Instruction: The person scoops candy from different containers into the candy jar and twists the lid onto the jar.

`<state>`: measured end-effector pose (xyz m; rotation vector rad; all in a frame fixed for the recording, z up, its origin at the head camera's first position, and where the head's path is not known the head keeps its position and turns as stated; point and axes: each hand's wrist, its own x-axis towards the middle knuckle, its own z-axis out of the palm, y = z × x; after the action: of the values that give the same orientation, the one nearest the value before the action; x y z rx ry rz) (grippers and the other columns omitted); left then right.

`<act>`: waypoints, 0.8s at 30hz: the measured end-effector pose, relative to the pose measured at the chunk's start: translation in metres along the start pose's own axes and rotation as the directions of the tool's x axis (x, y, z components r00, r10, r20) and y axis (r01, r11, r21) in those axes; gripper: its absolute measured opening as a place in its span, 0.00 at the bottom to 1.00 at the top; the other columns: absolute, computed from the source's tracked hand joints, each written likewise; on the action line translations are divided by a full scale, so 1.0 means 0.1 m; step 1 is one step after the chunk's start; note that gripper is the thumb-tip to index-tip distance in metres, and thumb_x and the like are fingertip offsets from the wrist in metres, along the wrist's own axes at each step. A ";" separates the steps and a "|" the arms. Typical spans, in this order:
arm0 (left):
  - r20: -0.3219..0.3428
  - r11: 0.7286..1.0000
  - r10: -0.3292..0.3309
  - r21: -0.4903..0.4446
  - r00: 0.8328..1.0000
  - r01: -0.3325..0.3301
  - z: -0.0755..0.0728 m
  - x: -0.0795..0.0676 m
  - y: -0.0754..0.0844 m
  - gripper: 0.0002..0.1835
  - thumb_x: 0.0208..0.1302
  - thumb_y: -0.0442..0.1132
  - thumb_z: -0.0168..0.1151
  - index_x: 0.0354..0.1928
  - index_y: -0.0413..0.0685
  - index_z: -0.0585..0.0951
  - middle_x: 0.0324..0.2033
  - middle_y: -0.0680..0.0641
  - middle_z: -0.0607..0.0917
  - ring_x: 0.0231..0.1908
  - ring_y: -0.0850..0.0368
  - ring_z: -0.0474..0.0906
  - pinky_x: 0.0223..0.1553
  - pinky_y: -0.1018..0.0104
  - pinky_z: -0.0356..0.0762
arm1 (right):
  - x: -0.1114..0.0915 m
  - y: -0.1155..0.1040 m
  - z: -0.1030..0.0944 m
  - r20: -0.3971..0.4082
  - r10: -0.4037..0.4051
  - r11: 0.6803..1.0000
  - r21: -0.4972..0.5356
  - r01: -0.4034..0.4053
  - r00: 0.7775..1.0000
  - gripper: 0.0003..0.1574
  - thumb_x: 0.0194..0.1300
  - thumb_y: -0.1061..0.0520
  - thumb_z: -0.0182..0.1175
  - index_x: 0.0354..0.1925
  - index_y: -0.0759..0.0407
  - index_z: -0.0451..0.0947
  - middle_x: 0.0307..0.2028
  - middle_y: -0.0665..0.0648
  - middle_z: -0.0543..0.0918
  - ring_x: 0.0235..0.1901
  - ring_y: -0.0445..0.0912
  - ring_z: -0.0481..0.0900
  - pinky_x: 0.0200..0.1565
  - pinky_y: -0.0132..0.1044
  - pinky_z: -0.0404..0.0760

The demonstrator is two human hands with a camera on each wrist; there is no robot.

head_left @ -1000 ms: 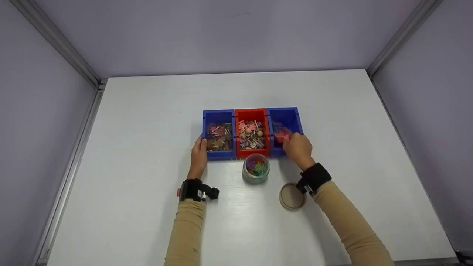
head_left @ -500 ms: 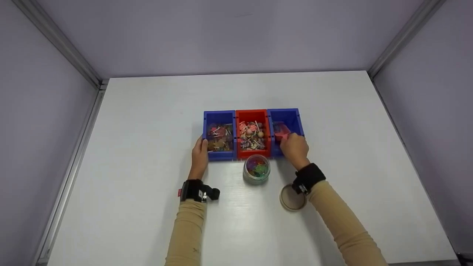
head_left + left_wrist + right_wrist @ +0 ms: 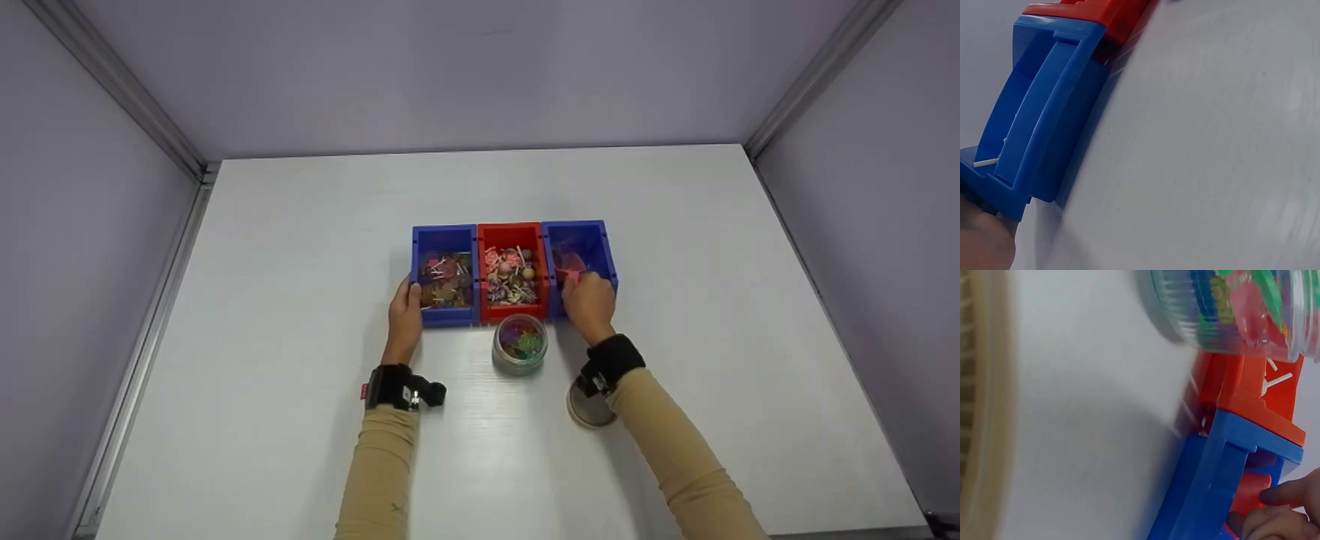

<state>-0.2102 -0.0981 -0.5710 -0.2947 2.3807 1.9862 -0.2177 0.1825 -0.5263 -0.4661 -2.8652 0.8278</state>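
My right hand (image 3: 589,304) reaches over the front of the right blue bin (image 3: 600,251) and grips a pink scoop (image 3: 571,262); the scoop's front end is down inside the bin, among dim coloured pieces. In the right wrist view the thumb and fingers close on the red-pink scoop handle (image 3: 1249,492). My left hand (image 3: 405,319) rests along the outer side of the left blue bin (image 3: 444,315), its thumb near the top edge. In the left wrist view the fingers are hidden behind that bin's corner.
Between the blue bins sits a red bin (image 3: 514,310) of lollipop-shaped pieces. A clear jar (image 3: 519,366) holding colourful pieces stands before it. A round lid (image 3: 587,411) lies under the right wrist. Walls enclose the white table (image 3: 300,247) at the back and sides.
My right hand and forearm have shifted slightly left, and the scoop is now lower and less visible in the right bin. The left hand has stayed still.
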 end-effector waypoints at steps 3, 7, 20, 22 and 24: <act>-0.002 1.000 0.000 -0.001 1.000 0.000 0.00 0.00 0.00 0.26 0.78 0.42 0.39 0.72 0.35 0.59 0.71 0.34 0.63 0.74 0.41 0.56 0.76 0.50 0.55 | 0.01 -0.01 0.03 0.003 0.016 1.000 -0.024 -0.016 1.000 0.19 0.65 0.54 0.56 0.31 0.71 0.83 0.34 0.74 0.86 0.37 0.66 0.86 0.37 0.59 0.83; -0.005 1.000 -0.005 -0.004 1.000 0.005 0.00 0.01 0.00 0.26 0.78 0.42 0.39 0.72 0.36 0.60 0.71 0.35 0.64 0.74 0.41 0.56 0.76 0.50 0.55 | 0.02 -0.01 0.04 0.035 0.049 0.998 -0.046 -0.047 0.998 0.20 0.66 0.53 0.56 0.35 0.70 0.83 0.36 0.73 0.86 0.38 0.65 0.86 0.37 0.59 0.84; -0.005 1.000 -0.001 -0.026 1.000 0.000 0.00 0.01 -0.02 0.27 0.77 0.44 0.40 0.71 0.37 0.61 0.71 0.35 0.64 0.74 0.41 0.56 0.76 0.50 0.54 | 0.05 0.01 0.06 0.109 0.053 0.998 -0.025 -0.050 0.993 0.20 0.67 0.54 0.55 0.38 0.73 0.81 0.36 0.74 0.86 0.37 0.64 0.86 0.37 0.58 0.82; -0.005 1.000 -0.016 -0.018 1.000 0.016 0.00 0.02 0.00 0.26 0.77 0.42 0.40 0.71 0.36 0.60 0.71 0.35 0.64 0.74 0.41 0.56 0.76 0.50 0.55 | 0.07 0.01 0.05 0.117 0.060 0.998 -0.008 -0.059 0.991 0.21 0.67 0.54 0.55 0.38 0.73 0.81 0.36 0.75 0.85 0.38 0.64 0.85 0.38 0.58 0.82; -0.002 1.000 -0.026 -0.016 1.000 0.026 0.00 0.02 0.01 0.26 0.77 0.41 0.39 0.72 0.37 0.60 0.71 0.35 0.64 0.74 0.42 0.56 0.76 0.51 0.55 | 0.09 0.01 0.04 0.126 0.069 0.997 0.018 -0.072 0.990 0.22 0.67 0.53 0.54 0.38 0.74 0.81 0.37 0.75 0.85 0.38 0.64 0.85 0.39 0.57 0.82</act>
<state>-0.2127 -0.0979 -0.5700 -0.3263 2.3506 1.9957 -0.2270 0.1846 -0.5297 -0.5336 -2.9651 0.9313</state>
